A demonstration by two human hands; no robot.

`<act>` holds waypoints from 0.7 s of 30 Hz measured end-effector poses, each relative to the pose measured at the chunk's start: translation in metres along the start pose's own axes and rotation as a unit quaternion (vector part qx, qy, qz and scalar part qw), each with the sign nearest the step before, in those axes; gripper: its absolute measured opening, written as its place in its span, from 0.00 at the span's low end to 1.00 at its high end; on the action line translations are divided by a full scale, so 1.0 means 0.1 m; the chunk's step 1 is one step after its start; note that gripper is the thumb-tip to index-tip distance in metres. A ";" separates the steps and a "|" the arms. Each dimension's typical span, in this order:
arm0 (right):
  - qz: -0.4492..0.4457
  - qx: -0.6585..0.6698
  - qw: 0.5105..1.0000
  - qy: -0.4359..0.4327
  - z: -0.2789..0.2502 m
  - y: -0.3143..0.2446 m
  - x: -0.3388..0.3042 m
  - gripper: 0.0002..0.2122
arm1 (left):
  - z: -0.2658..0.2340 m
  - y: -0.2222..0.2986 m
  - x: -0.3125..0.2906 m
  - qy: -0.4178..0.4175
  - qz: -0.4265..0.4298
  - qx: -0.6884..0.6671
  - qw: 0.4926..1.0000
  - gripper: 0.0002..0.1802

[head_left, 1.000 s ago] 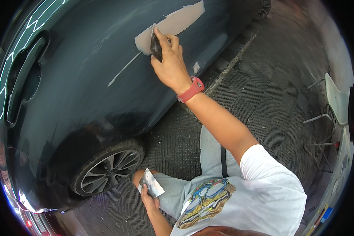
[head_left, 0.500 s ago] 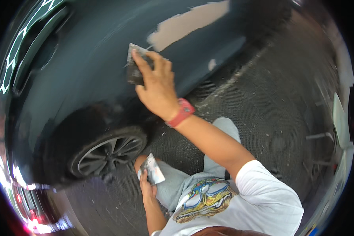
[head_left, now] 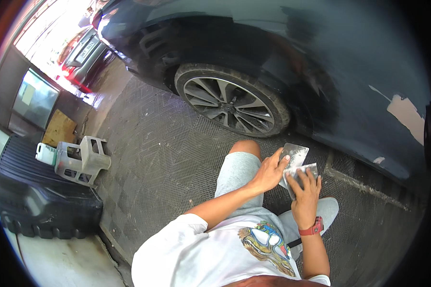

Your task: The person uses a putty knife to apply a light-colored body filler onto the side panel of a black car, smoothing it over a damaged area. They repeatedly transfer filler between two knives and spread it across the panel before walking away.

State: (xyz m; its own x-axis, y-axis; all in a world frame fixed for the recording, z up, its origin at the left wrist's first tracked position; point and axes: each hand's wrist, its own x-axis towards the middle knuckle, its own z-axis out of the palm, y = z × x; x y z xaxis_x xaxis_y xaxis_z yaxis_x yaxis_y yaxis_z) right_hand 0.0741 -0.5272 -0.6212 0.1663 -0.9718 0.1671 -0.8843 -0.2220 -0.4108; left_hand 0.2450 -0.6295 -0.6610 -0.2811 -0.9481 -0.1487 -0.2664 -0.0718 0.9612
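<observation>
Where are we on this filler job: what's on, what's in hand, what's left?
Done: a pale filler patch is spread on the dark car panel. In hand: left hand and right hand hold two metal spreaders together. Left: the patch edges look rough and unpainted; a smaller pale spot sits lower down.

A white plastic jug (head_left: 46, 154) stands beside a grey stool. A brown cardboard sheet (head_left: 59, 128) leans behind it against the wall.
</observation>
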 end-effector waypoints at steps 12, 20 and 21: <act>-0.100 0.137 0.980 0.099 0.20 0.21 -0.03 0.28 | 0.18 -0.26 0.17 0.038 -0.015 -0.409 0.912 0.19; 0.134 0.388 0.906 0.102 0.13 0.33 0.02 0.31 | 0.23 -0.13 0.13 -0.029 -0.034 -0.352 0.935 0.21; 0.155 0.450 0.874 0.100 0.15 0.27 0.01 0.31 | 0.27 -0.13 0.14 0.000 -0.024 -0.350 0.936 0.22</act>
State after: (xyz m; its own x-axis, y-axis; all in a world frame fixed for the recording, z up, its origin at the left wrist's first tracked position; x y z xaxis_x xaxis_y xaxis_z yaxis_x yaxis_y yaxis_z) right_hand 0.0566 -0.5358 -0.6455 -0.1792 -0.9831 0.0383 -0.1566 -0.0100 -0.9876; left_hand 0.2200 -0.6336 -0.6823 -0.2838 -0.9385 -0.1965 0.3914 -0.3004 0.8698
